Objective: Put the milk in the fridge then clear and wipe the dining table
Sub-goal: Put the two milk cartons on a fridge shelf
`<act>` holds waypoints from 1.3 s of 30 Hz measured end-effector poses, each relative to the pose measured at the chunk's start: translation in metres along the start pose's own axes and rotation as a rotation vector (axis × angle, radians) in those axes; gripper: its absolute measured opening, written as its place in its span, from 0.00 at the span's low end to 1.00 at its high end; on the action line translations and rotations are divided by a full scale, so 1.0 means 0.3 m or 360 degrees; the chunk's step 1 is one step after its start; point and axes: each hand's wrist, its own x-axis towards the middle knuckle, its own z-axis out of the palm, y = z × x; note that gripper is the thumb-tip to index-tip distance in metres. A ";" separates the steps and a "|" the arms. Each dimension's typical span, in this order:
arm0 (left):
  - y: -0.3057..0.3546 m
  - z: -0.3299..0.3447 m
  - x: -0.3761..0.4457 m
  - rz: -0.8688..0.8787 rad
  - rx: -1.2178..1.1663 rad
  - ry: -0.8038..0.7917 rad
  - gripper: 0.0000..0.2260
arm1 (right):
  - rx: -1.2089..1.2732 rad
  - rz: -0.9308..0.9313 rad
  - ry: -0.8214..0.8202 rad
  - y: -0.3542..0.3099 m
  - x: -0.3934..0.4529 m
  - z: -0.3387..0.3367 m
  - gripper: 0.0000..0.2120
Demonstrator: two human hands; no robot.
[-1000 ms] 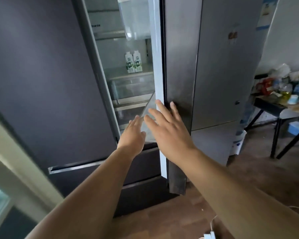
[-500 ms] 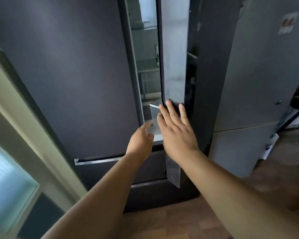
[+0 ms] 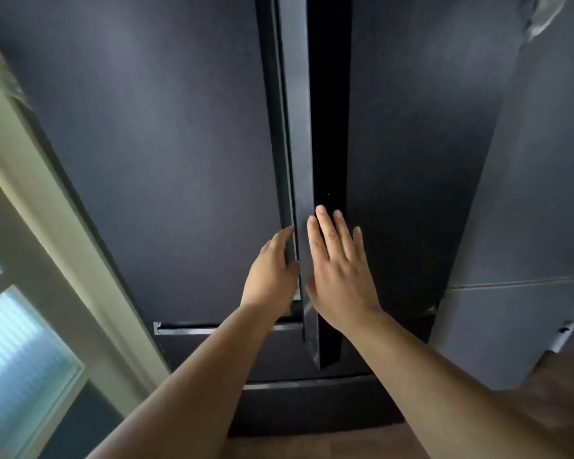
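Note:
A dark fridge fills the view, its left door (image 3: 166, 154) flush and its right door (image 3: 411, 160) almost shut, with only a thin dark gap between the two. My right hand (image 3: 338, 273) lies flat with straight fingers against the right door's edge. My left hand (image 3: 272, 273) rests at the left door's edge beside the gap, fingers relaxed. The milk and the fridge shelves are hidden behind the doors. The dining table is out of view.
A lower drawer with a metal handle strip (image 3: 219, 329) sits under the doors. A grey cabinet (image 3: 527, 226) stands to the right of the fridge. A pale window frame (image 3: 47, 226) runs along the left. Brown wooden floor (image 3: 560, 376) shows at the lower right.
The right fridge door has swung nearly shut under my right hand, hiding the shelves and milk cartons. Both hands moved forward with it, and the view turned left, losing the table.

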 end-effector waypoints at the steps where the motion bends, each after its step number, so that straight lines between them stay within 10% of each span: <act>1: 0.004 0.005 0.019 0.0001 0.0029 0.0030 0.28 | 0.0028 -0.0036 -0.0008 0.011 0.024 0.019 0.44; 20: -0.075 0.100 0.250 -0.0586 -0.0008 0.0325 0.29 | 0.0082 -0.0460 -0.0306 0.129 0.439 0.257 0.44; 30: -0.153 0.086 0.193 -0.0984 -0.0570 0.0949 0.21 | 0.0343 -0.0494 -0.0273 0.038 0.441 0.276 0.39; 39: -0.300 0.073 -0.205 -0.1581 -0.1075 0.1485 0.13 | 0.1750 0.0005 -0.1406 -0.318 0.189 0.268 0.21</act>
